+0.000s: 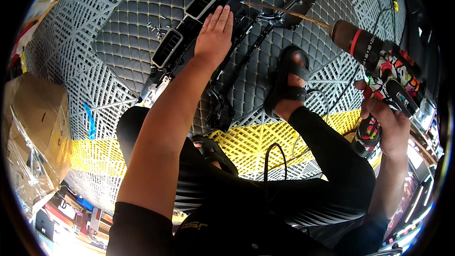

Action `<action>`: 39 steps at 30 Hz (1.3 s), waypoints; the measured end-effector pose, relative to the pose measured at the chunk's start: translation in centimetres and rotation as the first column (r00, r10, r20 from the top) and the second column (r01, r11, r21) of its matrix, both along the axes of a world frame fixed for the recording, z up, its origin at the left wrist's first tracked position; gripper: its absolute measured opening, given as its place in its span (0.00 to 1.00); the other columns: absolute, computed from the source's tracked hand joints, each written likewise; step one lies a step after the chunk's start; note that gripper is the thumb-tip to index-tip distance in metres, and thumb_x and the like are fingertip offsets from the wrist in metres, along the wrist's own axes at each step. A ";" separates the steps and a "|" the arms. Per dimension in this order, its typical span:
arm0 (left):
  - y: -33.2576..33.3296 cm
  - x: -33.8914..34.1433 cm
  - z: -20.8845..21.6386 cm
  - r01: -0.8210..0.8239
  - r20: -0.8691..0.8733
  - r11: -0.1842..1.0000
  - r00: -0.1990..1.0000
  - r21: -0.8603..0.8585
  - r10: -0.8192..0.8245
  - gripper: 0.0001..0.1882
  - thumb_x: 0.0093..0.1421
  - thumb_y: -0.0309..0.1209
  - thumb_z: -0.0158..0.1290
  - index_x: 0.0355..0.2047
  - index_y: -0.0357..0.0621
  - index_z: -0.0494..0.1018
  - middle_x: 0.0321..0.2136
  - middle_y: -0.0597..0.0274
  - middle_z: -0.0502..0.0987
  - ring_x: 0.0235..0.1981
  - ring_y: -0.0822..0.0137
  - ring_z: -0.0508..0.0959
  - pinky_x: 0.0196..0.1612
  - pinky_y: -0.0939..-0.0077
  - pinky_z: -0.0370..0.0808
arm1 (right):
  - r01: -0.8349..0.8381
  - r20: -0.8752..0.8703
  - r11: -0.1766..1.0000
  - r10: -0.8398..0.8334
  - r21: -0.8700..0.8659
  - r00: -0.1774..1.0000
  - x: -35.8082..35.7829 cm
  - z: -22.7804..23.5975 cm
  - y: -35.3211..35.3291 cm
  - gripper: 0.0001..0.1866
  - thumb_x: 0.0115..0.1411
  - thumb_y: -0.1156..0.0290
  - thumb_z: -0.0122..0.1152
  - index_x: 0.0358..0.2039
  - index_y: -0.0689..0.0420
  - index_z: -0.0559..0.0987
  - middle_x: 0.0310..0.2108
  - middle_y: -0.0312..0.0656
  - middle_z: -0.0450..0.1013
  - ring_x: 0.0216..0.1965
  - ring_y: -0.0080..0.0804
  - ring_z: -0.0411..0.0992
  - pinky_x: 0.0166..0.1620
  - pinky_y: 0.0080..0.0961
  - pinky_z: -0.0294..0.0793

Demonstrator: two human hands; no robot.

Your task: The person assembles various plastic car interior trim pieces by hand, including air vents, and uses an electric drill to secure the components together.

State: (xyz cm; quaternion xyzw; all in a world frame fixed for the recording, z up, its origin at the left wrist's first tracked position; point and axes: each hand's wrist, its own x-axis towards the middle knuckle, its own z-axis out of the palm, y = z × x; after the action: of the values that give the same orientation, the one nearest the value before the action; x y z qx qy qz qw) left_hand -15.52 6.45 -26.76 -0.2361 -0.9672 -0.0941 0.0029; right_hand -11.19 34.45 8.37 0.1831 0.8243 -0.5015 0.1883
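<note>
Resting flat on the black vented panel, here's the left hand, fingers straight and close together, grasping nothing! Over on the right, the right hand has its fingers wrapped around the grip of a patterned power drill. Its long, thin bit reaches across to the panel, though contact at the tip is hard to tell. The panel lies on the quilted mat, small screws scattered just beside it!
</note>
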 end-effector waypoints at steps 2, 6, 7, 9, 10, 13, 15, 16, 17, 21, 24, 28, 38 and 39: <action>-0.2 -0.1 0.6 0.017 0.036 0.999 0.999 0.032 -0.018 0.38 0.59 0.35 0.58 0.67 0.38 0.57 0.71 0.56 0.54 0.72 0.59 0.54 0.72 0.63 0.54 | 0.012 -0.001 1.000 -0.012 0.004 1.000 -0.1 0.4 -0.1 0.11 0.54 0.82 0.52 0.37 0.71 0.78 0.40 0.55 0.79 0.28 0.28 0.73 0.33 0.25 0.74; -0.8 -1.8 4.0 -0.010 -0.017 0.958 1.000 0.288 0.015 0.32 0.57 0.39 0.61 0.61 0.42 0.68 0.64 0.57 0.66 0.65 0.56 0.65 0.67 0.63 0.64 | 0.047 -0.013 0.998 -0.047 0.031 0.999 -0.2 0.4 0.2 0.11 0.53 0.82 0.52 0.37 0.71 0.78 0.40 0.56 0.78 0.26 0.27 0.72 0.32 0.25 0.73; -0.9 -2.8 5.1 -0.019 -0.042 0.935 0.998 0.355 0.037 0.30 0.57 0.39 0.61 0.59 0.43 0.71 0.62 0.57 0.68 0.64 0.56 0.67 0.66 0.63 0.65 | 0.063 -0.016 0.997 -0.063 0.044 0.998 -0.2 0.5 0.3 0.11 0.53 0.82 0.52 0.37 0.71 0.78 0.41 0.56 0.78 0.26 0.27 0.71 0.32 0.25 0.73; -1.9 -6.5 5.2 -0.134 -0.108 0.906 0.975 0.402 0.193 0.29 0.57 0.44 0.62 0.56 0.44 0.73 0.56 0.54 0.73 0.56 0.51 0.74 0.58 0.62 0.72 | 0.049 0.004 0.998 -0.049 0.033 0.999 -0.4 0.8 0.4 0.10 0.54 0.80 0.51 0.35 0.71 0.78 0.34 0.53 0.78 0.32 0.32 0.74 0.38 0.28 0.74; -1.9 -8.4 4.5 -0.214 -0.016 0.872 0.969 0.440 0.246 0.31 0.55 0.45 0.63 0.56 0.45 0.73 0.54 0.57 0.74 0.53 0.56 0.74 0.54 0.63 0.73 | 0.053 0.015 0.998 -0.054 0.031 0.998 -0.4 0.9 0.6 0.10 0.55 0.79 0.50 0.34 0.70 0.77 0.32 0.52 0.77 0.34 0.33 0.74 0.40 0.29 0.74; -4.6 -15.5 0.6 -0.402 0.534 0.804 0.836 0.438 0.126 0.44 0.54 0.54 0.64 0.64 0.41 0.66 0.60 0.46 0.71 0.59 0.50 0.73 0.61 0.62 0.69 | 0.028 0.023 1.000 -0.028 -0.002 0.999 -0.7 0.9 1.1 0.10 0.56 0.78 0.49 0.34 0.70 0.77 0.26 0.48 0.74 0.40 0.39 0.75 0.45 0.32 0.72; -1.8 -17.4 2.8 -0.400 0.740 0.870 0.670 0.288 0.063 0.44 0.55 0.48 0.65 0.66 0.42 0.62 0.61 0.47 0.70 0.61 0.52 0.71 0.61 0.61 0.69 | 0.082 0.016 0.997 -0.082 -0.010 0.997 -0.1 0.5 1.9 0.12 0.56 0.79 0.49 0.39 0.71 0.75 0.29 0.50 0.75 0.37 0.37 0.74 0.43 0.31 0.72; 0.3 -17.6 7.4 -0.382 0.814 0.897 0.579 0.221 0.047 0.40 0.57 0.44 0.64 0.65 0.42 0.62 0.60 0.48 0.70 0.60 0.51 0.71 0.60 0.57 0.70 | 0.098 0.005 0.995 -0.098 -0.008 0.995 0.3 0.5 2.1 0.15 0.55 0.80 0.49 0.43 0.72 0.74 0.32 0.52 0.75 0.35 0.35 0.73 0.41 0.29 0.72; 1.0 -17.6 10.1 -0.370 0.874 0.918 0.482 0.145 0.057 0.36 0.59 0.40 0.63 0.64 0.43 0.63 0.60 0.49 0.70 0.60 0.50 0.71 0.60 0.52 0.71 | 0.092 -0.005 0.996 -0.092 -0.017 0.996 0.3 0.6 2.3 0.18 0.55 0.80 0.50 0.46 0.72 0.73 0.34 0.54 0.76 0.32 0.33 0.73 0.38 0.28 0.72; 1.3 -18.5 9.9 -0.178 0.870 0.984 0.481 -0.025 0.109 0.54 0.54 0.46 0.67 0.73 0.51 0.47 0.71 0.53 0.54 0.69 0.49 0.58 0.67 0.51 0.62 | 0.034 0.018 0.999 -0.034 -0.037 0.999 1.1 0.8 4.6 0.22 0.57 0.79 0.50 0.54 0.69 0.70 0.46 0.56 0.75 0.26 0.25 0.68 0.34 0.23 0.70; 1.9 -18.1 10.3 -0.168 0.832 0.981 0.527 -0.099 0.174 0.57 0.53 0.45 0.68 0.73 0.51 0.42 0.72 0.53 0.49 0.70 0.48 0.55 0.68 0.50 0.61 | 0.077 0.007 0.996 -0.077 -0.049 0.997 1.3 0.9 5.1 0.22 0.58 0.78 0.51 0.55 0.66 0.70 0.48 0.55 0.75 0.26 0.25 0.68 0.33 0.23 0.70; 1.7 -17.6 10.2 -0.153 0.847 0.985 0.531 0.083 0.011 0.49 0.57 0.45 0.65 0.72 0.49 0.50 0.70 0.50 0.54 0.69 0.48 0.59 0.65 0.51 0.63 | 0.152 -0.019 0.985 -0.154 -0.084 0.988 1.2 1.2 4.2 0.22 0.58 0.77 0.52 0.54 0.66 0.70 0.48 0.54 0.75 0.27 0.26 0.68 0.33 0.23 0.70; -0.8 -17.6 10.2 -0.404 0.912 0.871 0.397 0.278 -0.107 0.45 0.51 0.41 0.67 0.67 0.46 0.62 0.56 0.54 0.73 0.58 0.62 0.72 0.55 0.68 0.72 | 0.120 -0.064 0.992 -0.123 -0.046 0.990 3.2 4.3 3.4 0.26 0.57 0.74 0.55 0.58 0.67 0.69 0.46 0.50 0.76 0.26 0.26 0.69 0.32 0.22 0.70; -1.1 -17.5 9.8 -0.410 0.898 0.870 0.433 0.273 -0.078 0.44 0.51 0.41 0.66 0.67 0.46 0.62 0.55 0.55 0.74 0.57 0.63 0.73 0.54 0.70 0.73 | 0.131 -0.069 0.990 -0.134 -0.053 0.989 3.5 4.7 2.8 0.26 0.57 0.74 0.55 0.57 0.67 0.69 0.45 0.51 0.76 0.25 0.26 0.69 0.31 0.22 0.70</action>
State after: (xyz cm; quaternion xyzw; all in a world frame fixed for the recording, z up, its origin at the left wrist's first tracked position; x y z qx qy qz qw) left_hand -33.01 5.38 -16.95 -0.0435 -0.7906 -0.4251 -0.4385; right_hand -7.64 37.29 13.11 0.2148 0.8043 -0.5388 0.1291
